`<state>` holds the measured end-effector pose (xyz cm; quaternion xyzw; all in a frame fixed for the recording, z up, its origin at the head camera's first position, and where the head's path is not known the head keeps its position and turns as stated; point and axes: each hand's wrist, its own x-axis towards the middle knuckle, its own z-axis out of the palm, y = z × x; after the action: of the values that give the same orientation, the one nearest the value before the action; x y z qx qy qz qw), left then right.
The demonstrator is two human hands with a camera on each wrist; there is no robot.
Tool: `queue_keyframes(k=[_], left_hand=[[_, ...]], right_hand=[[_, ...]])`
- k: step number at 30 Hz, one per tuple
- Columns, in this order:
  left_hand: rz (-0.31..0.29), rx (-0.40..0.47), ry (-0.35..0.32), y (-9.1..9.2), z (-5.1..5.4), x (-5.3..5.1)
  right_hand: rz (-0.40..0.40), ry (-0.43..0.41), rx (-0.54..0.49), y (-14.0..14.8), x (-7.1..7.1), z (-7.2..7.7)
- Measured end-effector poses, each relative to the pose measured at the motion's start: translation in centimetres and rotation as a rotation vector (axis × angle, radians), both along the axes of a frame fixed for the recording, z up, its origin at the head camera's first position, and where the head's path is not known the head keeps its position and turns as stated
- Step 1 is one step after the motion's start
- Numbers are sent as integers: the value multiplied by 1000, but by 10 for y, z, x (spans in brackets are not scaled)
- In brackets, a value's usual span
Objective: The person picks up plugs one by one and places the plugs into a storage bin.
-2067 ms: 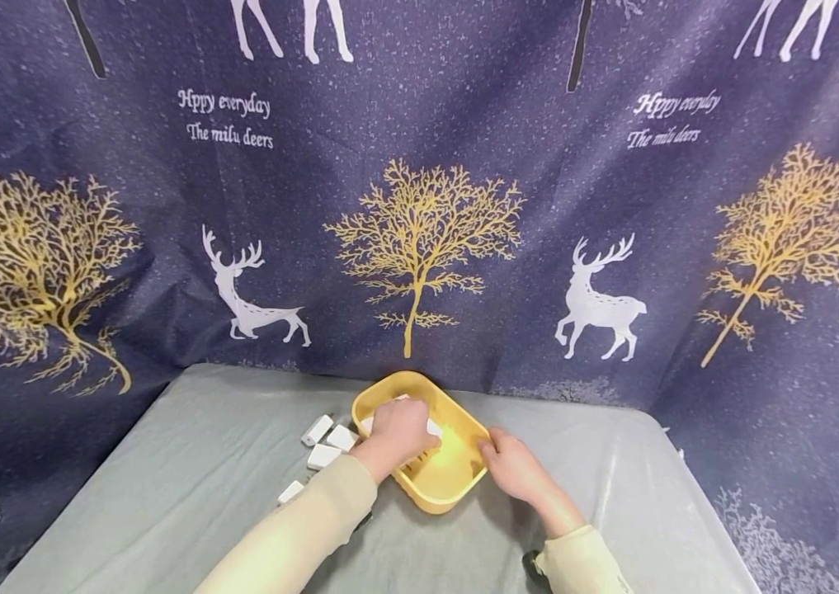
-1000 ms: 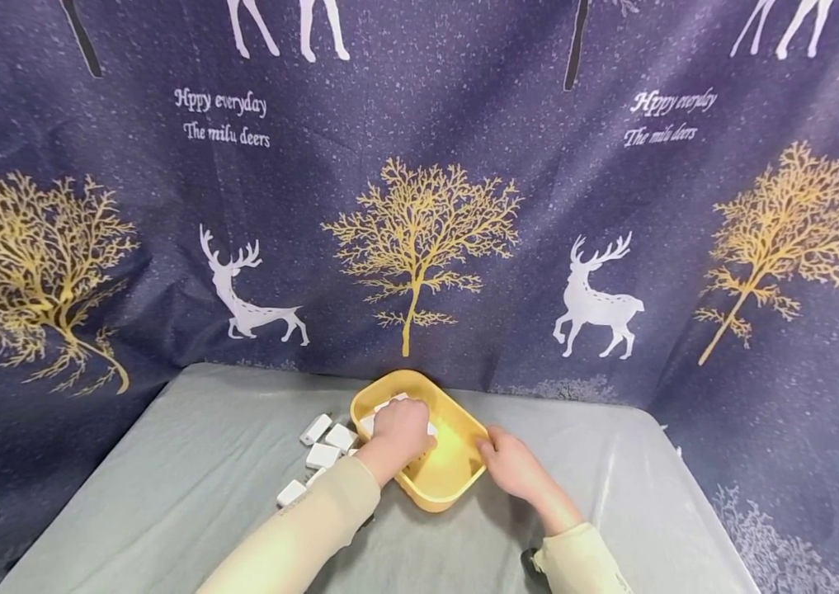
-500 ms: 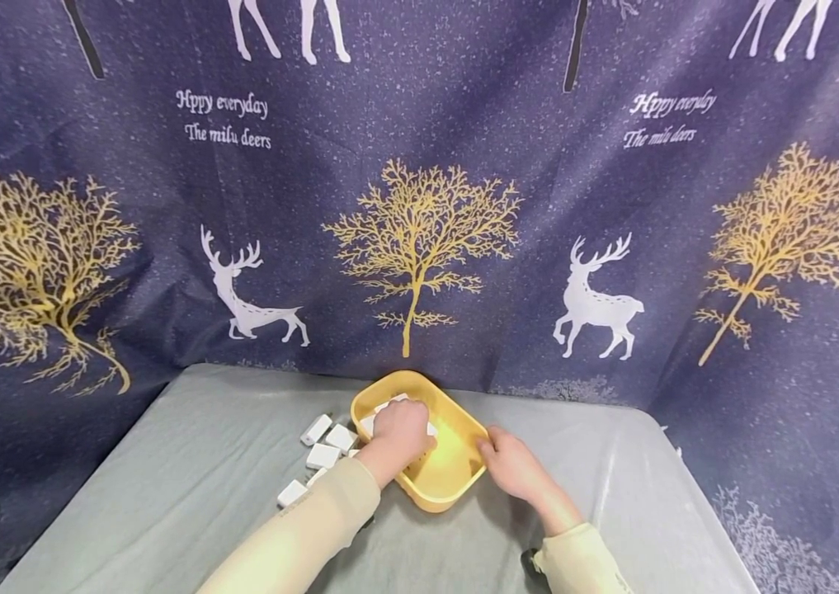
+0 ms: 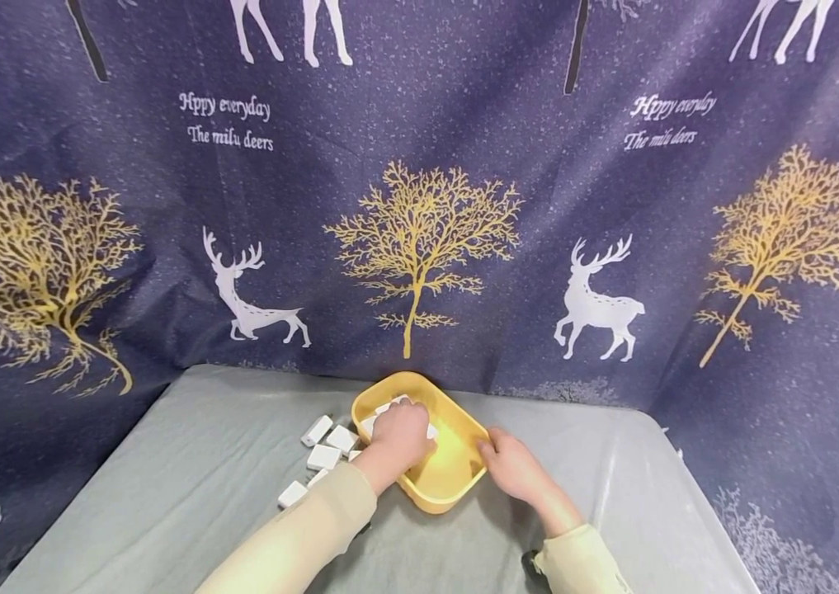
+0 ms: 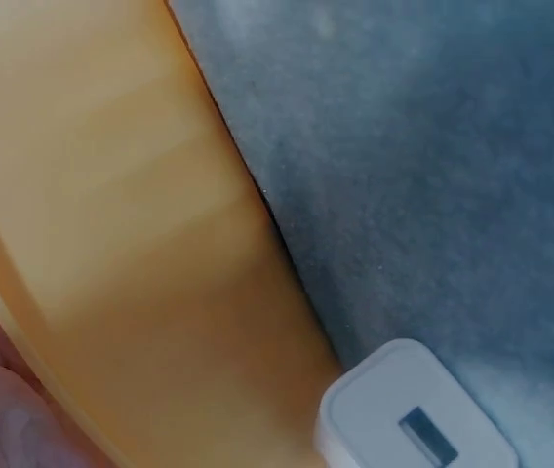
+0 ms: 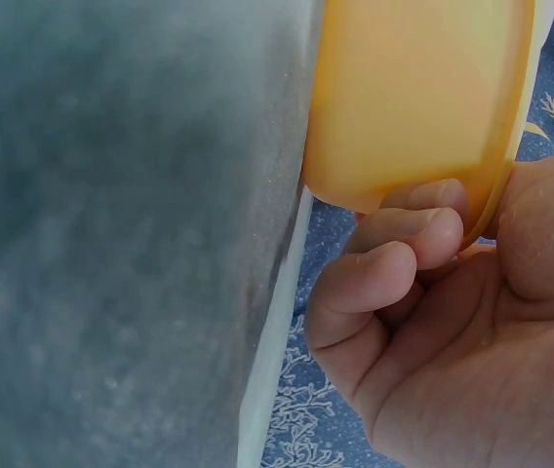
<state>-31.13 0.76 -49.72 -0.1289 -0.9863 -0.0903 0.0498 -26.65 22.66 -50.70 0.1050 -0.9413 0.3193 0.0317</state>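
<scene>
My left hand point(image 4: 400, 433) reaches down inside a yellow plastic basket point(image 4: 456, 487), its fingers curled over white USB chargers. One white charger point(image 4: 431, 431) shows at the edge of its fingers; the hand hides most of it. More white chargers point(image 4: 369, 424) lie in the basket's far left end. With thumb and curled fingers, my right hand point(image 4: 514, 464) grips the basket's right rim. The right wrist view shows its fingers point(image 6: 379, 273) bent against the outer wall. In the left wrist view, a charger point(image 5: 418, 419) with a USB slot stands beside the basket's wall.
Several white chargers point(image 4: 324, 456) lie loosely on the grey table cover point(image 4: 226, 462), left of the basket. A dark blue curtain point(image 4: 464, 206) with deer and trees hangs right behind the table's back edge.
The left hand shifted slightly within the basket early on, then stayed nearly still. My right hand keeps its grip on the rim, and the basket has hardly moved.
</scene>
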Motion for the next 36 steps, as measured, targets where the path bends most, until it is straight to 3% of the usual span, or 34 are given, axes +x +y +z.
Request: queue_keyframes(k=[7, 15, 24, 36], left_hand=[[-10, -14, 52, -5, 5, 5], [-37, 97, 85, -22, 16, 8], [-117, 179, 214, -41, 31, 25], [-44, 288, 198, -71, 41, 43]], right_hand=[[1, 6, -1, 1, 0, -2], [8, 6, 4, 1, 0, -2], [-1, -2, -1, 2, 1, -2], [0, -2, 3, 1, 1, -2]])
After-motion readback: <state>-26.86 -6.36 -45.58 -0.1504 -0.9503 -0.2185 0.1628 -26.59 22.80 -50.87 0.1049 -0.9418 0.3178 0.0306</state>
